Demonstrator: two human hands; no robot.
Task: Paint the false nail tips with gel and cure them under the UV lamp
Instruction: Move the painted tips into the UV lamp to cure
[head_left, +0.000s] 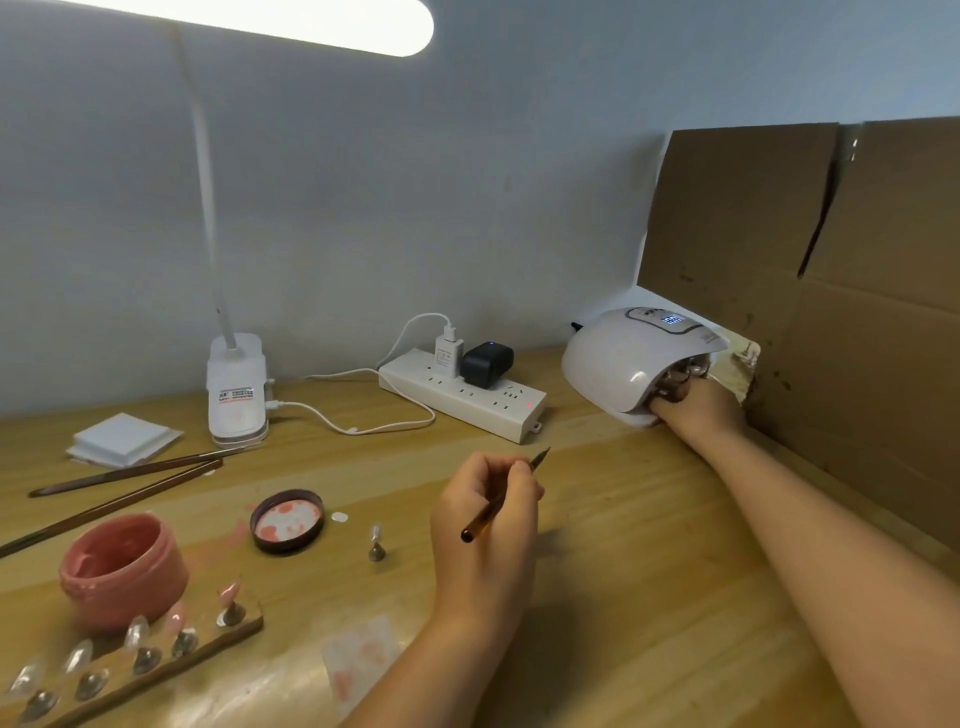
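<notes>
The right hand (696, 402) is reaching into the mouth of the white domed UV lamp (631, 358) at the right of the pale wooden surface (597, 545); its fingers are hidden inside, so I cannot tell whether they are spread or pinching anything; the lamp's display is glowing. The left hand (485, 519) is resting mid-surface, its fingers curling round a thin brown-handled brush (498, 501), tip pointing towards the lamp. At the near left a wooden strip (156, 670) is carrying false nail tips on small metal stands (140, 642), two pink, the others clear; one bare stand (377, 543) is standing apart; an open pink gel jar (124, 566) is sitting behind the strip, its stained lid (287, 521) lying just beside.
</notes>
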